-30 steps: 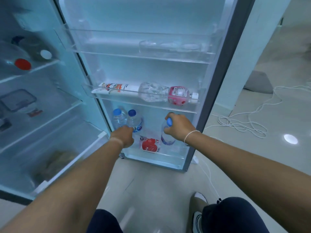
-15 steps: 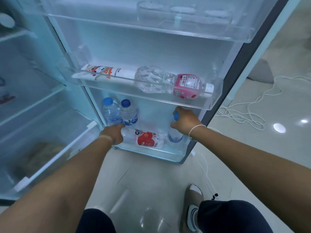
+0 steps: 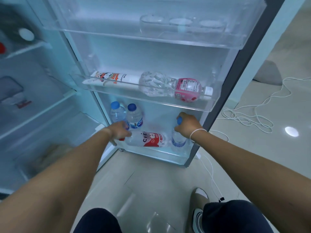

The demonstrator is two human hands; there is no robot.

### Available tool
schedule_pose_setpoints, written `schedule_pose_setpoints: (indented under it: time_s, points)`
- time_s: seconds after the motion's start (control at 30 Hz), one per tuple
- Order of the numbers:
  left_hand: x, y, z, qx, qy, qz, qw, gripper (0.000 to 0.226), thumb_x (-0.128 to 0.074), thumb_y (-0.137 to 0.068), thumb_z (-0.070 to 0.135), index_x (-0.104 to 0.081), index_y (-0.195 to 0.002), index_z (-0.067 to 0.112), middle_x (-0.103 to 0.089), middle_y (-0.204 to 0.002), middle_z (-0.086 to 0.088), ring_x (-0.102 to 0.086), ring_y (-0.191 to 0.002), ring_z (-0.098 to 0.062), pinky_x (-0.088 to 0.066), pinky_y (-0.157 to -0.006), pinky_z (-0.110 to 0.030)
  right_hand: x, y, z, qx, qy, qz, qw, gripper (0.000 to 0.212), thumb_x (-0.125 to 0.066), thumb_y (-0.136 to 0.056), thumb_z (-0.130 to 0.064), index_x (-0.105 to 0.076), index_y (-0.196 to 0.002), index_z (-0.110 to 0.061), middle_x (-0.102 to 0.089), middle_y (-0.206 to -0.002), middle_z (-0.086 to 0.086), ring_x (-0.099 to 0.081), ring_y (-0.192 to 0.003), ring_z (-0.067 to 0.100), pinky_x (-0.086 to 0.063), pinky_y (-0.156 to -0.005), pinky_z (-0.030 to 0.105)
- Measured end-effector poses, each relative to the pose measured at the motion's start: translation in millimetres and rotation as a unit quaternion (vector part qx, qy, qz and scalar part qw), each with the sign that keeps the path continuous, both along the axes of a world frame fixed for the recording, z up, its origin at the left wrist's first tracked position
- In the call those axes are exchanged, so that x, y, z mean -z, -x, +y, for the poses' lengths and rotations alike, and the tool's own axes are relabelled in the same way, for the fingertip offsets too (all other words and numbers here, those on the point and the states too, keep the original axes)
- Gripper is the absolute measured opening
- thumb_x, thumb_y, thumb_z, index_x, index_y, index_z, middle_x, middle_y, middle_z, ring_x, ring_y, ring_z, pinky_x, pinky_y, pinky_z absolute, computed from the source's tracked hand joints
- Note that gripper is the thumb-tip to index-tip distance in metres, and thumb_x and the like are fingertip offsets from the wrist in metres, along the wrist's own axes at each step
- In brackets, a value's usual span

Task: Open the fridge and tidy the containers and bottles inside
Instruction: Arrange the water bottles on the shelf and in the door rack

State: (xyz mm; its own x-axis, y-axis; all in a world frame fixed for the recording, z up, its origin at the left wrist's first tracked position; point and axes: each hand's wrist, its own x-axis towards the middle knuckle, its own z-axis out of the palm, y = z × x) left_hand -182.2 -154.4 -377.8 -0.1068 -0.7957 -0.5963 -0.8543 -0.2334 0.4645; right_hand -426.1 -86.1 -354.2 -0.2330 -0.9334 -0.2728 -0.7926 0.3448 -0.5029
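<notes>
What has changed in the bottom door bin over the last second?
The red-labelled clear bottle went from leaning, mostly hidden behind the left hand, to lying flat along the bin, its cap end in that hand. The right hand stayed closed on the upright blue-capped water bottle at the right. The two blue-capped bottles behind and the pink-labelled bottle on the shelf above did not move.

Cold bluish light from inside the fridge washes the door shelves (image 3: 208,106) evenly, with few hard shadows. Warmer daylight falls on the floor (image 3: 252,157), where a bright glare spot (image 3: 291,131) shines at right. The fridge interior at left is blurred; wide-angle distortion bends the edges.
</notes>
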Motion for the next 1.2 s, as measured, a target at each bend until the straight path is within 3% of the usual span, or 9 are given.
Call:
schedule_pose_setpoints:
  time_s: [0.13,0.3,0.4,0.5,0.6,0.73,0.93,1.07,1.2]
  points:
    - [25.5,7.6,34.5,-0.027,-0.07,0.011,0.997,0.062,-0.066,-0.084,0.028,-0.038,-0.136,0.008,-0.044,-0.124,-0.012,-0.051,-0.107,-0.031,-0.055,-0.074,-0.037,0.2,-2.5,-0.1,-0.003,0.005,-0.003,1.0,0.033,-0.062,-0.083,-0.012,-0.054,-0.114,-0.004,-0.06,-0.117,0.018,-0.058,-0.104,0.033,-0.037,-0.072,0.024]
    - [36.5,19.2,30.5,-0.139,0.092,0.004,0.986,0.045,-0.057,-0.087,0.018,-0.041,-0.126,0.002,-0.054,-0.124,-0.02,-0.058,-0.101,-0.036,-0.053,-0.066,-0.033,7.3,-1.3,2.3,-0.001,0.008,-0.003,1.0,0.032,-0.062,-0.081,-0.011,-0.056,-0.112,-0.003,-0.06,-0.116,0.019,-0.058,-0.103,0.034,-0.037,-0.073,0.024]
    - [40.3,19.4,20.5,-0.153,0.115,-0.049,0.98,0.051,-0.054,-0.088,0.016,-0.035,-0.134,0.004,-0.046,-0.133,-0.02,-0.055,-0.112,-0.039,-0.056,-0.084,-0.042,8.6,0.3,-0.3,-0.003,0.006,-0.007,1.0,0.033,-0.062,-0.081,-0.011,-0.056,-0.112,-0.004,-0.06,-0.115,0.019,-0.058,-0.101,0.034,-0.038,-0.071,0.024]
    - [42.2,15.2,8.2,-0.091,0.126,-0.151,0.976,0.054,-0.052,-0.088,0.02,-0.035,-0.138,0.008,-0.033,-0.144,-0.021,-0.046,-0.126,-0.039,-0.044,-0.103,-0.042,9.2,2.9,-4.5,-0.002,0.003,-0.007,1.0,0.034,-0.063,-0.08,-0.012,-0.055,-0.112,-0.005,-0.06,-0.115,0.017,-0.058,-0.1,0.033,-0.038,-0.071,0.024]
    - [46.4,12.2,3.5,0.002,0.095,-0.15,0.984,0.048,-0.047,-0.09,0.018,-0.043,-0.137,0.006,-0.042,-0.141,-0.019,-0.049,-0.125,-0.035,-0.044,-0.099,-0.036,10.7,6.6,-8.9,0.003,0.004,-0.008,1.0,0.034,-0.062,-0.08,-0.011,-0.055,-0.112,-0.006,-0.059,-0.115,0.016,-0.055,-0.092,0.031,-0.038,-0.071,0.024]
    - [46.9,-1.9,2.4,-0.015,0.11,-0.057,0.992,0.039,-0.052,-0.088,0.009,-0.053,-0.127,0.006,-0.055,-0.131,-0.017,-0.052,-0.118,-0.033,-0.041,-0.099,-0.034,12.6,10.8,-13.0,0.012,0.008,-0.02,1.0,0.033,-0.061,-0.079,-0.01,-0.055,-0.112,-0.007,-0.059,-0.114,0.015,-0.047,-0.083,0.024,-0.039,-0.071,0.024]
    - [4.6,14.0,5.3,-0.002,0.167,0.102,0.981,0.013,-0.066,-0.076,0.01,-0.059,-0.086,0.01,-0.055,-0.081,-0.006,-0.055,-0.077,-0.024,-0.054,-0.079,-0.037,7.3,3.5,-17.0,0.001,-0.002,-0.026,1.0,0.032,-0.063,-0.078,-0.006,-0.057,-0.109,-0.006,-0.06,-0.114,0.015,-0.052,-0.09,0.027,-0.042,-0.074,0.027]
    - [-37.3,52.8,-0.5,0.138,0.252,0.031,0.957,0.02,-0.067,-0.071,0.013,-0.048,-0.065,0.015,-0.045,-0.079,-0.006,-0.048,-0.074,-0.023,-0.047,-0.071,-0.034,3.8,-11.0,-19.7,-0.016,0.01,-0.04,0.999,0.033,-0.065,-0.077,-0.004,-0.057,-0.109,-0.005,-0.06,-0.115,0.016,-0.054,-0.093,0.029,-0.038,-0.073,0.024]
    - [-49.3,61.2,-3.4,0.148,0.255,0.01,0.955,0.011,-0.064,-0.074,0.009,-0.054,-0.078,0.008,-0.053,-0.09,-0.014,-0.053,-0.082,-0.028,-0.051,-0.075,-0.038,0.2,-22.3,-25.8,-0.009,0.039,-0.077,0.996,0.02,-0.066,-0.076,-0.004,-0.06,-0.095,-0.008,-0.06,-0.106,0.016,-0.049,-0.084,0.023,-0.037,-0.071,0.025]
